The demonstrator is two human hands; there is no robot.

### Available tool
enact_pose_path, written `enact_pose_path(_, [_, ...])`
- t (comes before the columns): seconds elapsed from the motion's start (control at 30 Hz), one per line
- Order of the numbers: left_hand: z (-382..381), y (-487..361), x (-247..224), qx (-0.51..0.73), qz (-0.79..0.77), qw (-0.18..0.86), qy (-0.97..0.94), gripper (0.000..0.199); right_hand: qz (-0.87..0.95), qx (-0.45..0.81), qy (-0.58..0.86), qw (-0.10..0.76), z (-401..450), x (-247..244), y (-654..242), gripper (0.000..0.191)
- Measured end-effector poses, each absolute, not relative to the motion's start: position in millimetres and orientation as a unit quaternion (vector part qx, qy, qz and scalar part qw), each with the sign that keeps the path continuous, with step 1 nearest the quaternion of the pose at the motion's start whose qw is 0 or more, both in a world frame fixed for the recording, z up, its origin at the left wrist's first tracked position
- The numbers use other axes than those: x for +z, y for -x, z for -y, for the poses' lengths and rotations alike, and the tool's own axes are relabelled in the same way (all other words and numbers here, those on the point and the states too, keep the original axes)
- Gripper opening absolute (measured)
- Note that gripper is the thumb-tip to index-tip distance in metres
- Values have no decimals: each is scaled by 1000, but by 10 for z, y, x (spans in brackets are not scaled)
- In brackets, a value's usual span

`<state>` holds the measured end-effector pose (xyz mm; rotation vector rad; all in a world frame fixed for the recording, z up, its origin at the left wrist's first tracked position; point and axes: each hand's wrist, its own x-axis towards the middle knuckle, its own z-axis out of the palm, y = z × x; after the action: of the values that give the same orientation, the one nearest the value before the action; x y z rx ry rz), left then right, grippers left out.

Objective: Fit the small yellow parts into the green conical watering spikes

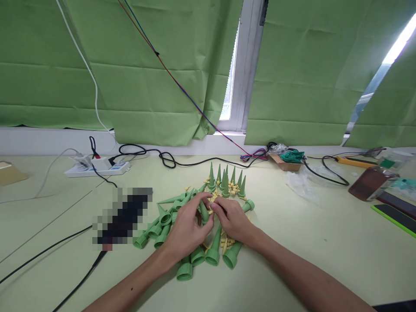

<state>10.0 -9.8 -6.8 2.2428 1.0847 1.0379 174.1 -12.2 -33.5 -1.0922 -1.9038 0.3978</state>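
Observation:
My left hand (191,221) is closed around a green plastic cone spike (204,211), its wide end turned toward my right hand. The fingertips of my right hand (232,216) pinch a small yellow plastic piece (210,209) close beside that spike. More green cone spikes (165,216) with hollow, ribbed ends lie heaped to the left and in front of my hands. Several cones stand upright (225,184) beyond my fingers, points up. Small yellow pieces (233,188) are scattered among them, and others (227,242) lie under my right wrist.
A pixelated dark object (126,216) with a cable lies left of the heap. Behind it sits a white power strip (97,167). At the right are a small cardboard box (286,162), clear plastic wrap (302,186), a bottle of dark liquid (372,182) and a green-edged phone (396,219).

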Motion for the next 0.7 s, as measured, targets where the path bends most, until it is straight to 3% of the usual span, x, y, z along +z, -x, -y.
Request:
enact_pose_path(0.37, [113, -84, -66, 363, -390, 243, -811, 35, 771, 153, 454, 420, 126, -306, -1751, 35])
enact_pose_path(0.7, [114, -102, -38, 375, -393, 242, -804, 33, 760, 151, 439, 455, 140, -293, -1737, 32])
